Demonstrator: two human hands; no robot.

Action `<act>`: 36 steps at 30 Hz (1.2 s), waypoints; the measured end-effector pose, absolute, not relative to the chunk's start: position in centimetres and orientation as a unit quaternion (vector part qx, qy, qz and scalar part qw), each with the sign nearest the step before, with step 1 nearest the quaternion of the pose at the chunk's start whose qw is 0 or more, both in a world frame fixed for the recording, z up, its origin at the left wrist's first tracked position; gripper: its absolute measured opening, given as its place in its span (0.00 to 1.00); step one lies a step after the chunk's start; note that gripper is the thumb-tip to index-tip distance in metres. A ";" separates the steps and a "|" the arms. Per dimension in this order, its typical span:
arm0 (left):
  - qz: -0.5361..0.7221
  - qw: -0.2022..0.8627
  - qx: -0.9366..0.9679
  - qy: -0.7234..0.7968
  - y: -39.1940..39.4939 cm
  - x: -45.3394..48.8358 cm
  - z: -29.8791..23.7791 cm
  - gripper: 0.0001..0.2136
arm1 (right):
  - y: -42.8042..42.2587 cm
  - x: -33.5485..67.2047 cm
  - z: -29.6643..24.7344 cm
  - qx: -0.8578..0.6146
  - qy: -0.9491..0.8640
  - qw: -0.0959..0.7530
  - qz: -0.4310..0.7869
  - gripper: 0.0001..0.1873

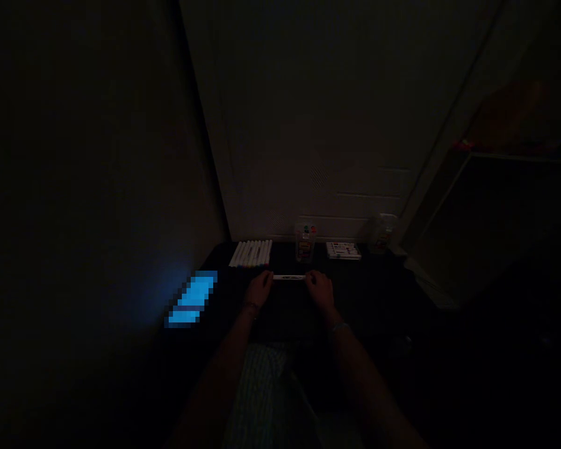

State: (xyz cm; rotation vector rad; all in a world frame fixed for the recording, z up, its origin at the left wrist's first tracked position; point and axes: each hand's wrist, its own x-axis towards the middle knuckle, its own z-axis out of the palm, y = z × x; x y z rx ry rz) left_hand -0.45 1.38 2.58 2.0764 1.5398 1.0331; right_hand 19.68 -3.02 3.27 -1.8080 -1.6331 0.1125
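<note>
A white marker (288,277) lies level between my two hands above the dark table. My left hand (260,288) is closed on its left end, and my right hand (321,289) grips the right end. Beyond my left hand, several white markers (251,254) lie side by side in a row, with coloured tips towards me. A clear plastic container (305,243) with a label and some coloured pieces inside stands behind the held marker. To its right is a flat pack of white markers (343,251).
A second clear container (384,234) stands at the back right. A glowing blue, blurred-out rectangle (191,300) is at the table's left side. The wall (280,156) rises behind the dark table (378,293). The room is very dim.
</note>
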 end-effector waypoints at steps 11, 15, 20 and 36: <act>0.363 0.184 0.735 0.543 1.2 -0.4 2.8 0.16 | -3.5 19.5 3.8 -0.699 -0.626 0.343 0.049 0.16; 0.357 0.184 0.731 0.552 1.2 -0.4 3.0 0.15 | -3.4 19.5 3.8 -0.701 -0.626 0.338 0.056 0.14; 0.363 0.180 0.728 0.554 1.2 -0.4 2.9 0.15 | -3.4 19.5 4.1 -0.706 -0.621 0.335 0.062 0.13; 0.366 0.181 0.732 0.546 1.5 -0.5 2.4 0.16 | -3.0 19.7 3.4 -0.700 -0.625 0.341 0.046 0.14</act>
